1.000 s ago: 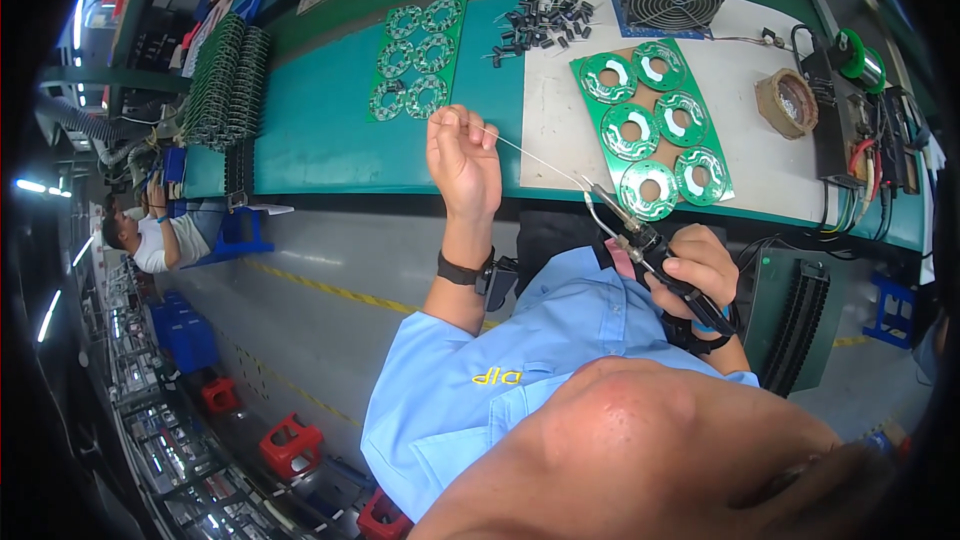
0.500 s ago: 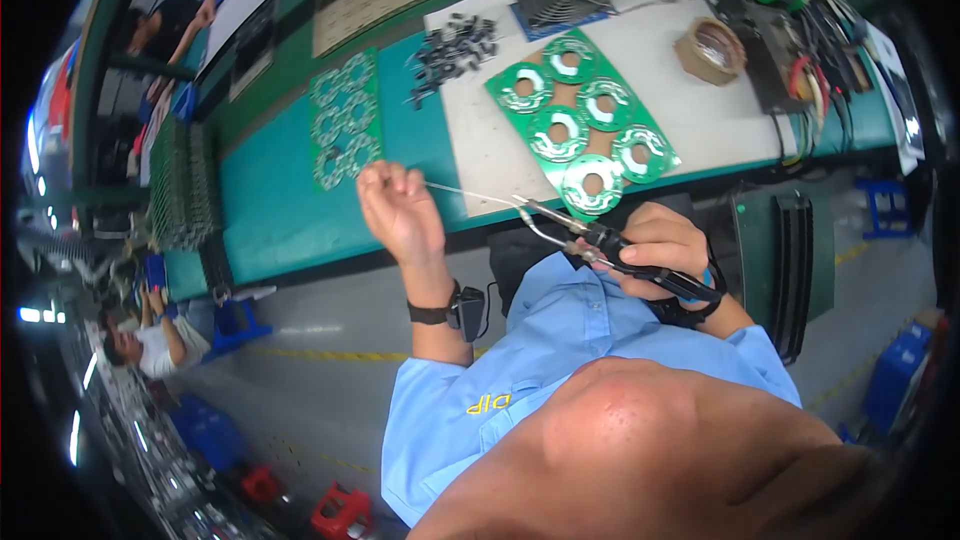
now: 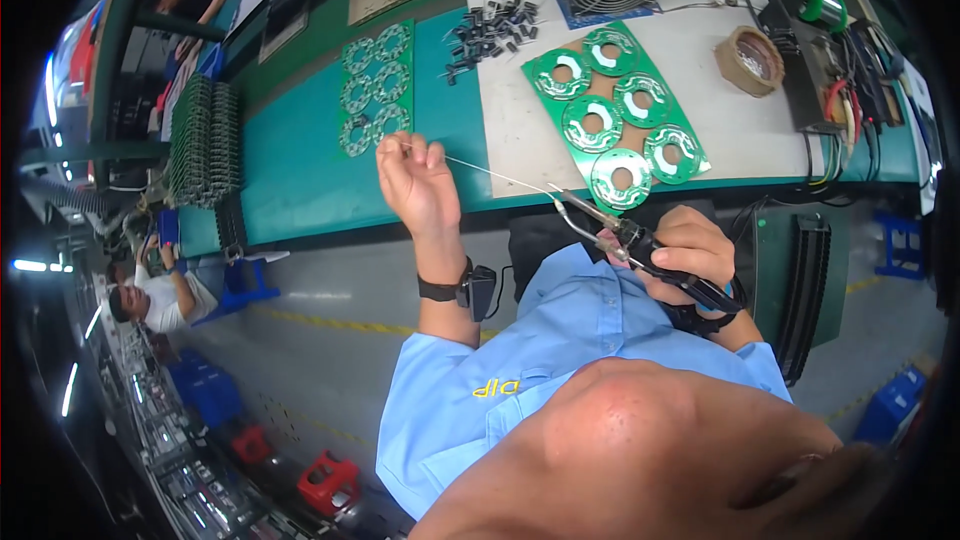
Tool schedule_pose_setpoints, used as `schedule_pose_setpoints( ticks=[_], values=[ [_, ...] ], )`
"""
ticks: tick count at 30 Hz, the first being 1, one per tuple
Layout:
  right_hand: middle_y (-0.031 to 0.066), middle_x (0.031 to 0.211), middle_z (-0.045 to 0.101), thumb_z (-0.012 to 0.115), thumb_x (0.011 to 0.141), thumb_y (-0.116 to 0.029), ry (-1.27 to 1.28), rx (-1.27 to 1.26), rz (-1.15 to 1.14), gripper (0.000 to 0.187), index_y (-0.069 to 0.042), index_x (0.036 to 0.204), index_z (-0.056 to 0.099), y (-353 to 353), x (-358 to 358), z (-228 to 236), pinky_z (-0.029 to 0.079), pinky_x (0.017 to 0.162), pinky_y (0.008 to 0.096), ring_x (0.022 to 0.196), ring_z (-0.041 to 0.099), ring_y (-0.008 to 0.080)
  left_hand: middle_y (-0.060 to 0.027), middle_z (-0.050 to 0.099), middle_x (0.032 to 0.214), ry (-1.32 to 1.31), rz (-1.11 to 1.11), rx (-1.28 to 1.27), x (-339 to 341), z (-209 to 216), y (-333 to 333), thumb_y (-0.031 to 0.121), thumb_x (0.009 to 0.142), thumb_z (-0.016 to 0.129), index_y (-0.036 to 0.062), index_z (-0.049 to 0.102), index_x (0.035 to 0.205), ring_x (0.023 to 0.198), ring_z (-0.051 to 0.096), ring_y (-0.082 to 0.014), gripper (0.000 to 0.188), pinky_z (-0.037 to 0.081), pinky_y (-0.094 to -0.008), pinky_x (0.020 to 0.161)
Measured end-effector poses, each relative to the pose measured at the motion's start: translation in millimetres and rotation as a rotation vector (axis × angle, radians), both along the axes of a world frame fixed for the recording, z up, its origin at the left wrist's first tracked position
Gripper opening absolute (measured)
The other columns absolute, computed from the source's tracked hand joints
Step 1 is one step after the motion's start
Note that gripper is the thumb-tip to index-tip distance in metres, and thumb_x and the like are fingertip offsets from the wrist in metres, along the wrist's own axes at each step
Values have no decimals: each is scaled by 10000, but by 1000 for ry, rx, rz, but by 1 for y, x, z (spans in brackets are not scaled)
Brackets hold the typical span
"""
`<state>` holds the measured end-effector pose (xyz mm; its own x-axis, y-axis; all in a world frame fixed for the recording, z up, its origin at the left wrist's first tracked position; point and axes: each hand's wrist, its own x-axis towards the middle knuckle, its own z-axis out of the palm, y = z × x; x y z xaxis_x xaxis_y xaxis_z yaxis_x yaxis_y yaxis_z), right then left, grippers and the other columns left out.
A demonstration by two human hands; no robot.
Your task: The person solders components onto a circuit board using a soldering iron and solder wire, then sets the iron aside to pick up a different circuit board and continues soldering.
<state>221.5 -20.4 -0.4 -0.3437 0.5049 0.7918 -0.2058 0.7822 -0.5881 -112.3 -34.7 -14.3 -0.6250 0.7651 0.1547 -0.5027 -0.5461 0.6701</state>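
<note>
Soldering iron [image 3: 638, 236], clasped in the right hand [image 3: 690, 255], slants away leftward toward the wire [image 3: 500, 176] pinched in the left hand [image 3: 420, 185], with the green board [image 3: 619, 106] on white paper [image 3: 505, 125] beyond, nearer the right hand.

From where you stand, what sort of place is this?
Probably an electronics assembly workshop: the right hand grips a black-handled soldering tool, near a green panel of six round circuit boards and a pile of black cylindrical components.
</note>
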Motion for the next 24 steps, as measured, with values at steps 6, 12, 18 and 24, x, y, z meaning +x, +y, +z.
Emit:
schedule_pose_setpoints(
  ticks=[6, 12, 18, 24],
  values=[
    [95, 875, 705, 879, 675, 9, -25, -7, 45, 509, -78, 1138, 688, 4, 3, 1, 528, 603, 331, 699, 650, 244, -5, 522, 930, 34, 16, -10, -5, 1, -5, 164, 1085, 502, 107, 519, 993, 765, 448, -105, 109, 412, -272, 652],
    [95, 886, 704, 875, 686, 12, -41, -6, 25, 503, -80, 1143, 687, 2, 7, 4, 527, 601, 341, 703, 651, 248, -5, 522, 930, 16, 28, -19, -5, 4, -3, 166, 1087, 498, 105, 519, 988, 758, 447, -105, 118, 413, -271, 650],
    [103, 894, 690, 861, 744, -32, -58, -23, 67, 450, -70, 1151, 672, 6, 8, 7, 518, 607, 357, 715, 644, 259, 0, 517, 916, 27, 65, -73, -9, 11, -3, 169, 1089, 497, 99, 518, 968, 750, 446, -103, 142, 411, -265, 644],
    [110, 904, 669, 834, 849, -119, -70, 13, 89, 394, -62, 1186, 636, 5, 10, -1, 503, 617, 379, 746, 640, 270, 4, 508, 899, 37, 44, -50, -22, 7, -3, 172, 1087, 504, 96, 513, 947, 741, 444, -100, 160, 407, -262, 634]
  ],
)
